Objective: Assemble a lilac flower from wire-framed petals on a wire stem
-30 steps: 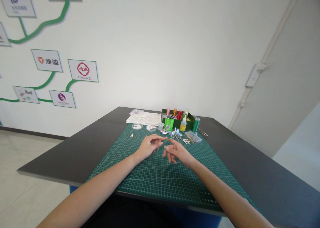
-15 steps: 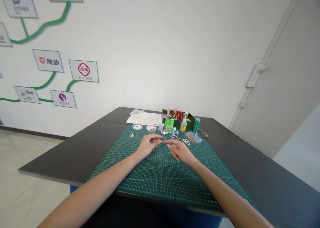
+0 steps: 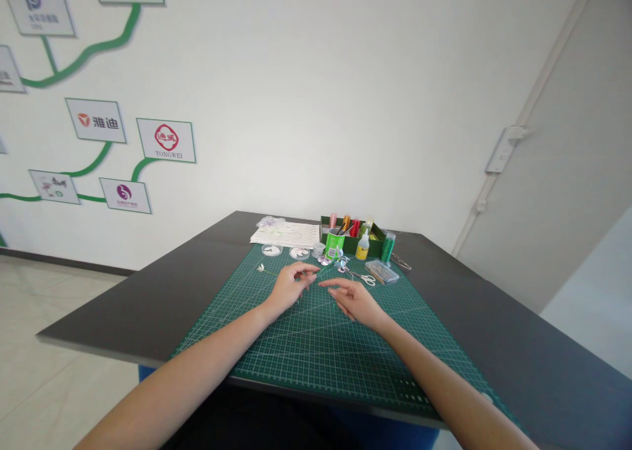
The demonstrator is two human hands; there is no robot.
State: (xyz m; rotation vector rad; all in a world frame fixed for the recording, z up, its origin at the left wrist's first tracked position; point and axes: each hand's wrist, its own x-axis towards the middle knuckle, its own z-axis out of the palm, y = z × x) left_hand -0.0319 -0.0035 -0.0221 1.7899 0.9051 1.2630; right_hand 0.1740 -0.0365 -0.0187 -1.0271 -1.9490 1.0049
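My left hand [image 3: 291, 284] is closed in a pinch over the cutting mat, thumb against fingers. From its fingertips a thin dark-green strip [image 3: 326, 266] sticks out toward the shiny petal pieces behind; its exact kind is too small to make out. Just to the right, my right hand [image 3: 356, 300] hovers with the index finger stretched toward the left fingertips. Its thumb is apart from that finger, the others are loosely curled, and I see nothing held in it. White-handled scissors [image 3: 368, 279] lie beyond the right hand. A small white flower on a thin stem [image 3: 261, 268] rests left of my hands.
The green cutting mat [image 3: 316, 351] covers the middle of the dark table [image 3: 197, 285]. Along the back stand a green can [image 3: 334, 245], a glue bottle [image 3: 363, 246], a green tube [image 3: 388, 247], small dishes [image 3: 299, 253], a clear case [image 3: 382, 272] and a box of spools [image 3: 378, 243].
The green strip at my left fingertips now shows more plainly, pointing up and right. My right index fingertip has shifted slightly left and down.
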